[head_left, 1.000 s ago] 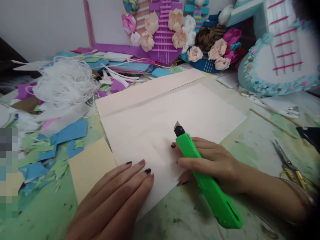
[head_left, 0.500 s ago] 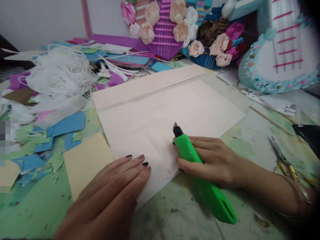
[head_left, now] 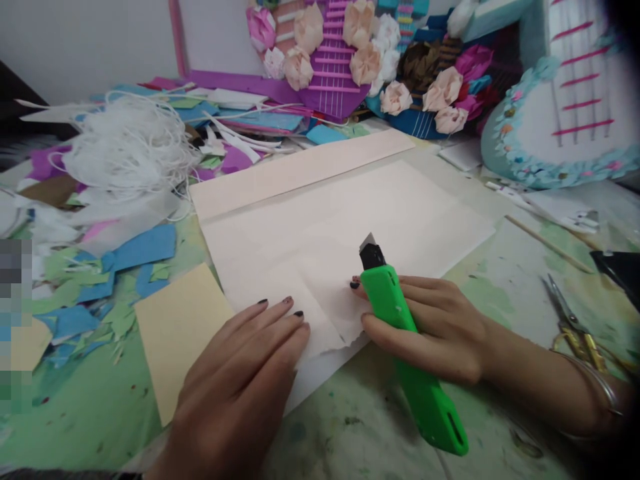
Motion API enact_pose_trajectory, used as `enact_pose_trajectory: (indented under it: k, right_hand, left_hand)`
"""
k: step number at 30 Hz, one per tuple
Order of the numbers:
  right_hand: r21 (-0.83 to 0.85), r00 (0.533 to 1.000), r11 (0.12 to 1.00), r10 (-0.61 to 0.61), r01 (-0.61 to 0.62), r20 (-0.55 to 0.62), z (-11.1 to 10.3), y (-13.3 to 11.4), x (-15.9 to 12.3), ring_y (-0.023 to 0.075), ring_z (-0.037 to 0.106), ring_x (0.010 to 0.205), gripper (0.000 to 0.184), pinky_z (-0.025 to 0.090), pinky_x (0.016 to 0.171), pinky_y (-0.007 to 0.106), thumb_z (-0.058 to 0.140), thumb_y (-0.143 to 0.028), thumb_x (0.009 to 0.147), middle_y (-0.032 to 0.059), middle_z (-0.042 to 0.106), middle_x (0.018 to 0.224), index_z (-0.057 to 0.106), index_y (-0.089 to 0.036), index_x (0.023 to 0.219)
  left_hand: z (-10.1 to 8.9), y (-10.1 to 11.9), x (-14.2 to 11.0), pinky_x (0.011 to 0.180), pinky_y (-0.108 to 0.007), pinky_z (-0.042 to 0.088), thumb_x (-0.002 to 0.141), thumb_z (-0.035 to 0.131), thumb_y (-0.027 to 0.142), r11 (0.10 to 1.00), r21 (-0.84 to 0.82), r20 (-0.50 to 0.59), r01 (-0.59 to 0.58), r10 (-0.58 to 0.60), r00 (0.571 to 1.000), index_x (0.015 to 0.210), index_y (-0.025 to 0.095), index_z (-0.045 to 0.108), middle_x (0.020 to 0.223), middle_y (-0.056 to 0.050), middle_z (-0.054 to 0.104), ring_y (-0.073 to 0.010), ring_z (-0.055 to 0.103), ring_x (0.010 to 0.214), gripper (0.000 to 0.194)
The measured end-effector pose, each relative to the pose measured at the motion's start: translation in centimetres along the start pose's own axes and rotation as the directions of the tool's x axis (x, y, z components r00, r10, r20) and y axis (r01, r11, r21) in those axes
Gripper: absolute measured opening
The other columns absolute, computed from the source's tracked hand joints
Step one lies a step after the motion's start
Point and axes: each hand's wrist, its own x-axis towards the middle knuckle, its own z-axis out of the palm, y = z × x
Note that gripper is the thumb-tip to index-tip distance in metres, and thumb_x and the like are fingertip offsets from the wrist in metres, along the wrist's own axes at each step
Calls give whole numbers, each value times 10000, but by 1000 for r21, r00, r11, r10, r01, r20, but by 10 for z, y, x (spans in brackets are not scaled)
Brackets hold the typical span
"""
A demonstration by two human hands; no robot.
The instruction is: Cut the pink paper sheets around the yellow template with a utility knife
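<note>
Shifted slightly rightward, the green plastic utility knife (head_left: 421,401) crosses the near edge of the pale-pink paper sheet (head_left: 330,220), long axis slanting toward its far side; the right hand (head_left: 445,328) closes its grip around the handle, the left hand (head_left: 245,373) flattened on the sheet.

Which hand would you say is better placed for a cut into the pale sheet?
Probably the right hand: it holds the green cutter, blade exposed above the pale sheet. The left hand lies on the sheet.

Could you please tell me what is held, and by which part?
The right hand holds the green utility knife by its handle, near the blade.
</note>
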Motion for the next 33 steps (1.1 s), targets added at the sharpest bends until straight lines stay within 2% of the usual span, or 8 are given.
enact_pose_trajectory:
  k: [4, 8, 12, 16, 22, 28, 33]
  right_hand:
    - [-5, 1000, 1000, -1, 1, -17, -1, 0, 1, 230, 695, 986, 76, 582, 885, 409, 544, -146, 936, 60, 694, 758, 601, -147, 986]
    - [2, 1000, 1000, -15, 15, -5, 1, 2, 3, 240, 695, 1006, 76, 582, 886, 411, 556, -112, 922, 84, 712, 809, 586, -133, 988]
    - [-30, 1000, 1000, 4, -4, -14, 3, 3, 2, 234, 698, 987, 86, 584, 876, 423, 529, -106, 936, 77, 707, 800, 564, -143, 1005]
    - [-47, 1000, 999, 3, -4, -27, 5, 2, 1, 221, 705, 942, 101, 599, 820, 387, 508, -108, 941, 56, 687, 751, 549, -153, 1023]
    - [-75, 999, 997, -14, 10, -50, 4, -2, 5, 230, 708, 1002, 72, 585, 902, 385, 560, -98, 915, 69, 708, 780, 564, -144, 970]
    - [-100, 996, 995, 2, -11, -88, 1, -5, 8, 241, 708, 1021, 68, 580, 918, 425, 538, -103, 929, 86, 731, 796, 585, -137, 964]
    - [-98, 992, 995, 3, -15, -123, 1, -6, 8, 243, 721, 986, 80, 583, 911, 415, 528, -94, 932, 86, 723, 748, 601, -125, 942]
  left_hand:
    - [-4, -1, -7, 1152, -403, 371, 889, 536, 89, 998, 47, 18, -32, 31, 999, 1336, 114, 551, 1364, -101, 590, -230, 485, 1330, 448]
    - [-6, 2, -7, 1113, -376, 417, 896, 514, 102, 995, 82, 26, -50, 48, 999, 1349, 84, 540, 1360, -134, 589, -243, 477, 1339, 454]
    - [-7, 8, 6, 1094, -349, 433, 922, 489, 95, 996, 64, -23, -57, 59, 998, 1234, 58, 621, 1247, -154, 661, -243, 532, 1289, 340]
    - [-6, 15, 15, 1093, -320, 432, 949, 469, 91, 999, 33, -96, 7, -4, 995, 1107, 68, 683, 1140, -144, 709, -222, 577, 1240, 266]
    - [1, 16, 6, 1097, -361, 439, 955, 487, 100, 999, 22, -36, 23, -22, 999, 1226, 95, 613, 1269, -137, 648, -242, 521, 1299, 299]
    - [3, 25, 12, 1117, -368, 420, 957, 491, 79, 998, -26, -126, 65, -68, 990, 1163, 61, 610, 1214, -165, 663, -242, 529, 1290, 239]
    - [-2, 26, 19, 1138, -366, 384, 966, 456, 60, 1000, -15, -122, 16, -17, 992, 1131, 29, 611, 1211, -188, 656, -246, 497, 1317, 229]
